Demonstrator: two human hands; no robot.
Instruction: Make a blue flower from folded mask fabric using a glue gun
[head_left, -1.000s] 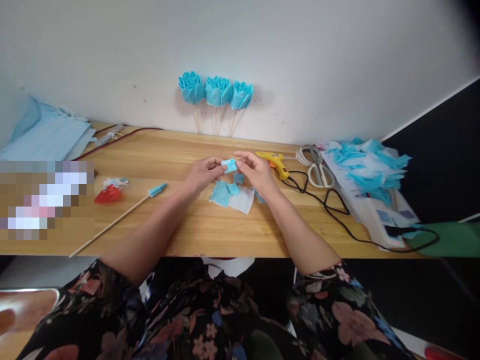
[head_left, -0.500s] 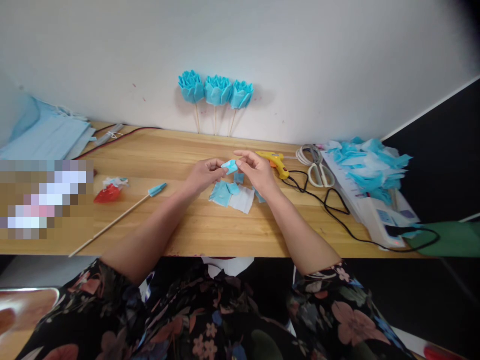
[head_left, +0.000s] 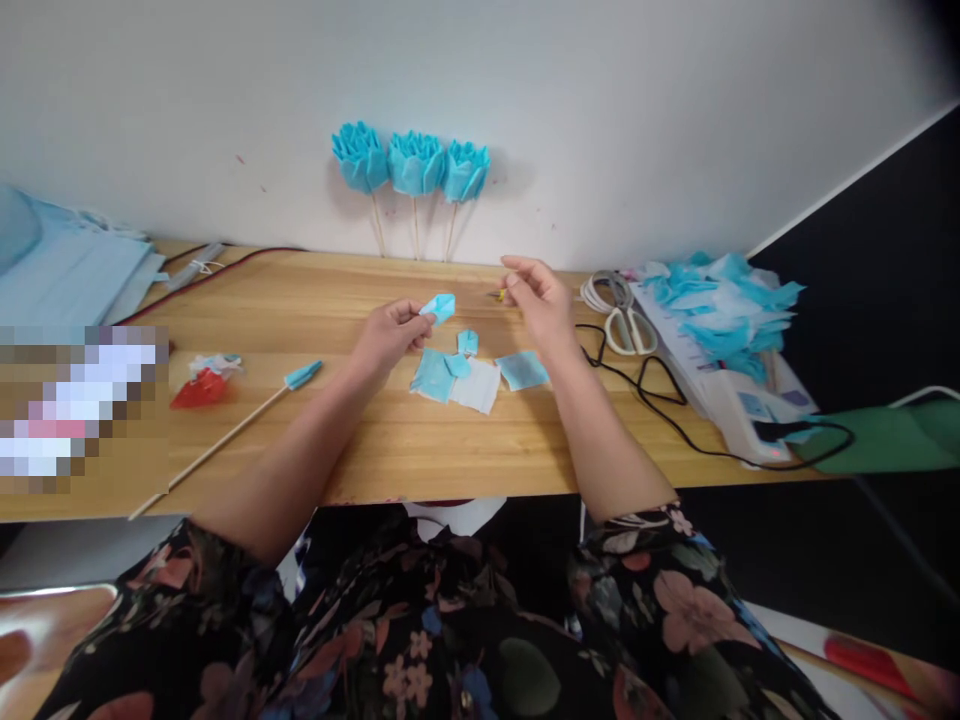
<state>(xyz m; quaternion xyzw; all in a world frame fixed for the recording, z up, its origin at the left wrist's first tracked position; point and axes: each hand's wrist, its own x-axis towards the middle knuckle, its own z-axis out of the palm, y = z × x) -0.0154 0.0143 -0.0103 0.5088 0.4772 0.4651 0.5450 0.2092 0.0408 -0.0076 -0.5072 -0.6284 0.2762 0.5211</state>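
Observation:
My left hand (head_left: 396,328) pinches a small folded piece of light-blue fabric (head_left: 441,307) between thumb and fingers, a little above the wooden table. Farther right, my right hand (head_left: 538,300) is closed around a yellow glue gun (head_left: 501,295); only its front end shows at the fingertips, and the rest is hidden behind the hand. Below and between the hands lie a small folded blue piece (head_left: 467,343), a blue square (head_left: 433,376), a white square (head_left: 477,386) and another blue square (head_left: 523,371).
Three blue fabric flowers (head_left: 415,165) on sticks lean against the wall. A stick with a blue tip (head_left: 304,375) lies left. Scissors (head_left: 630,330), a black cord (head_left: 652,393), blue scraps (head_left: 724,310) and a power strip (head_left: 742,420) are right. Face masks (head_left: 82,270) lie far left.
My right hand has let go of the folded blue piece and moved right to the glue gun. My left hand keeps the piece. The view has shifted slightly.

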